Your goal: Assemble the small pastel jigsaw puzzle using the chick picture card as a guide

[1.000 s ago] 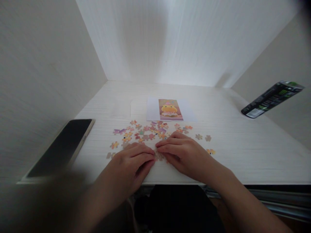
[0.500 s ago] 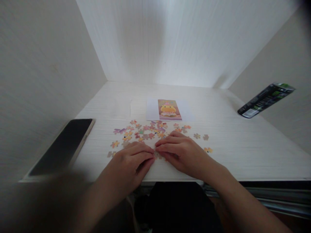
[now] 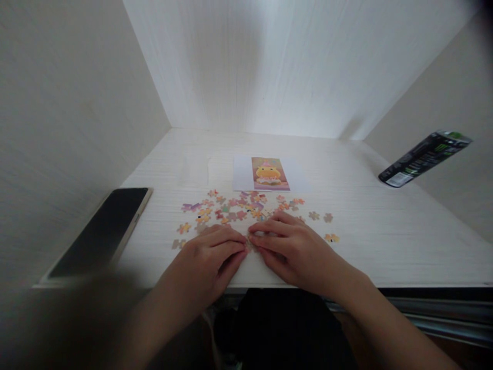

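I judged joining underway; left hand (image 3: 210,252) and right hand (image 3: 287,245) both pinched puzzle pieces (image 3: 252,242) on tabletop (image 3: 370,236); next move needed precise alignment.

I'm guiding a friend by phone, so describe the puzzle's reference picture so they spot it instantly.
Start at the white desk and look beyond the scattered jigsaw pieces, towards the back wall. There lies the reference picture, a flat white sheet printed with a yellow cartoon figure on pink. It is the only whole printed image.
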The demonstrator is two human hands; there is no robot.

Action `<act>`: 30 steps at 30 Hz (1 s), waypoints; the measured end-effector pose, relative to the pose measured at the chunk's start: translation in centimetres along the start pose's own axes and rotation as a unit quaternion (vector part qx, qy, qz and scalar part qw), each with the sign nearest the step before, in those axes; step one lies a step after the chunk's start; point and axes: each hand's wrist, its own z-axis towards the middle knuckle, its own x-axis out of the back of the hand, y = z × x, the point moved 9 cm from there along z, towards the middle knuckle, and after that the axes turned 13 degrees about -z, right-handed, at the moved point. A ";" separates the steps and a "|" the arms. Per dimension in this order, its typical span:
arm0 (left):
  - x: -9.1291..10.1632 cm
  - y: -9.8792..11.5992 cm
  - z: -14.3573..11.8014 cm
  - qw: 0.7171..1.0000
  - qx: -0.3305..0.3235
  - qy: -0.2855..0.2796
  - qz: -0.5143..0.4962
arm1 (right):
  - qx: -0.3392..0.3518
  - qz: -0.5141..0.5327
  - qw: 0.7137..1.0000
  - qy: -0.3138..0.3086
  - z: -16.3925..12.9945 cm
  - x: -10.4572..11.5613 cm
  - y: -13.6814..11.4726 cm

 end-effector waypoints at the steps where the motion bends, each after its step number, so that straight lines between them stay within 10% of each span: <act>1: 0.0 0.0 0.0 1.000 0.000 -0.001 0.001 | -0.001 -0.001 1.000 0.001 0.0 0.0 0.0; 30: -0.5 0.6 -0.2 1.000 -0.008 -0.027 0.013 | -0.079 0.009 0.995 0.054 0.0 0.0 2.4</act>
